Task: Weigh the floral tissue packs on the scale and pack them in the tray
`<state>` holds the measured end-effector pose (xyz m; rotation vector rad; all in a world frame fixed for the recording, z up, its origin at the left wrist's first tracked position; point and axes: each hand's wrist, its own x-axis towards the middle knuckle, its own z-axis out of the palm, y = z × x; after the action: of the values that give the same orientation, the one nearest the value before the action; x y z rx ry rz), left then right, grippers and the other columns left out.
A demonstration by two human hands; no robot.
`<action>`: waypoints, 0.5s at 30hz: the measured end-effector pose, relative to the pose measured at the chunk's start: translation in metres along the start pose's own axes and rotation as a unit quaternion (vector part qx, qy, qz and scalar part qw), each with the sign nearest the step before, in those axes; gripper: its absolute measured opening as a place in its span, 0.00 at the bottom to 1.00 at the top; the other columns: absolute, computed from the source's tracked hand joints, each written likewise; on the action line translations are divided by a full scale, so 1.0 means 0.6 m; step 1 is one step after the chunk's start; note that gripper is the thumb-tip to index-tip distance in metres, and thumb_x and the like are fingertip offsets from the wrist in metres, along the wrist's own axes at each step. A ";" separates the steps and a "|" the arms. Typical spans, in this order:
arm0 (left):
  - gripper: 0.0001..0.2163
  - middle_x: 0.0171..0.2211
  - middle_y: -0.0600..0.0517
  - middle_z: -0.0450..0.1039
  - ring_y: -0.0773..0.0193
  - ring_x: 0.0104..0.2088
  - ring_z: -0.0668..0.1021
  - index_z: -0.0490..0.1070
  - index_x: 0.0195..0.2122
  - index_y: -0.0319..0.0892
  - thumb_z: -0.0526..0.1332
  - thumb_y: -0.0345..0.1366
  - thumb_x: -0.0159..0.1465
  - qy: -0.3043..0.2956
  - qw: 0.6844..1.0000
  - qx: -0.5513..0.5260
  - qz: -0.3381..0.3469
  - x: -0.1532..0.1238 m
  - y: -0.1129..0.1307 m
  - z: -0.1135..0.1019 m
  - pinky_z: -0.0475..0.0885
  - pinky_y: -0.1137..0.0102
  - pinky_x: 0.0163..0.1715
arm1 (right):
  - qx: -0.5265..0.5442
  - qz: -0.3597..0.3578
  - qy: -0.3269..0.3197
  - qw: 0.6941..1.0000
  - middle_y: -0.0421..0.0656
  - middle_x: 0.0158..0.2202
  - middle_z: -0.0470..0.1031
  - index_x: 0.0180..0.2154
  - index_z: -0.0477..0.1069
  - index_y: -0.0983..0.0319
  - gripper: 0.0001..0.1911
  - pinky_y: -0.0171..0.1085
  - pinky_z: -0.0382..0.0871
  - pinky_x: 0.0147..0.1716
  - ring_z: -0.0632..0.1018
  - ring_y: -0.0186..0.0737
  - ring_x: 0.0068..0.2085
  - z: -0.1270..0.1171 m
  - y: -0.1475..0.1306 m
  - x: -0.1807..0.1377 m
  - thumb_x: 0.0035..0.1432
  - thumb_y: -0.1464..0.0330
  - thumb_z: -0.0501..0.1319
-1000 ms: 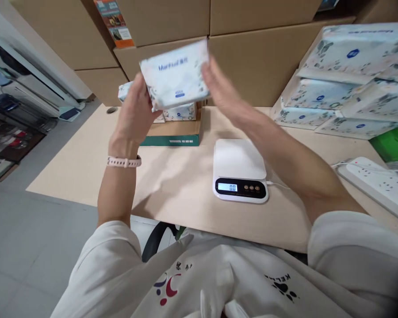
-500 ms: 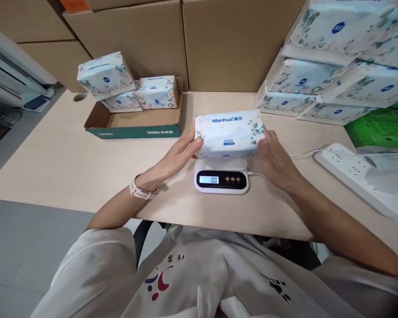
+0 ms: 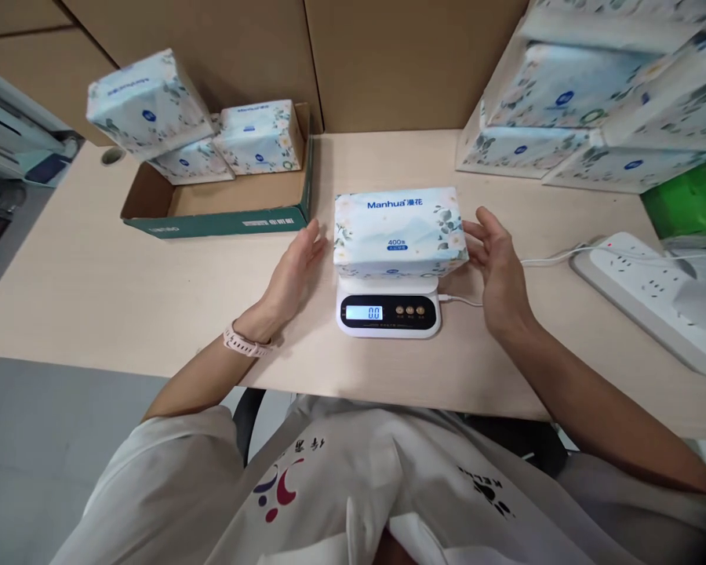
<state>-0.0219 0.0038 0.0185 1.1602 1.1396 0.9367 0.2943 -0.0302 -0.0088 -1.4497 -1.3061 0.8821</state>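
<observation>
A pack of tissues [image 3: 397, 227] with a floral print rests on a white kitchen scale [image 3: 388, 329], covering most of its platform. The scale's lit display reads 0.0. Just left of the pack is my left hand [image 3: 291, 271], open and apart from it, with a pale band on the wrist. On the other side my right hand [image 3: 500, 271] is open too, its fingers spread close to the pack's right end; whether a fingertip still touches it I cannot tell.
At the back left, a green-fronted cardboard box [image 3: 223, 224] holds several tissue packs. More packs [image 3: 535, 149] are stacked at the back right. A white power strip [image 3: 641, 290] lies on the right, cables running from it. Large cartons [image 3: 412, 63] line the table's back.
The tissue pack came down onto the scale and both hands let go, moving outward from its ends. The camera view has shifted slightly.
</observation>
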 end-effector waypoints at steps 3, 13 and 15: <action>0.43 0.84 0.53 0.43 0.46 0.84 0.50 0.55 0.81 0.48 0.53 0.68 0.72 0.005 1.000 -0.026 0.000 0.005 -0.011 -0.005 0.47 0.53 0.85 | 0.007 0.018 -0.015 1.000 0.48 0.76 0.68 0.76 0.58 0.48 0.43 0.63 0.68 0.75 0.75 0.56 0.73 0.001 0.006 0.000 0.71 0.35 0.45; 0.39 0.84 0.57 0.44 0.46 0.84 0.46 0.55 0.80 0.52 0.52 0.66 0.73 0.003 0.999 -0.034 0.006 0.006 -0.019 -0.005 0.44 0.52 0.85 | -0.049 -0.053 -0.033 0.997 0.41 0.79 0.63 0.77 0.55 0.41 0.38 0.72 0.63 0.76 0.65 0.56 0.80 -0.015 0.032 0.001 0.73 0.36 0.45; 0.40 0.84 0.56 0.44 0.46 0.84 0.46 0.55 0.80 0.52 0.52 0.66 0.73 0.001 0.999 -0.031 0.009 0.006 -0.019 -0.006 0.45 0.52 0.85 | -0.051 -0.063 -0.033 0.996 0.41 0.80 0.63 0.77 0.56 0.41 0.39 0.71 0.63 0.76 0.64 0.56 0.81 -0.016 0.036 0.001 0.73 0.36 0.45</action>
<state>-0.0250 0.0059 0.0066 1.1223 1.0953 0.9808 0.3096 -0.0303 -0.0265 -1.4090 -1.4941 0.7950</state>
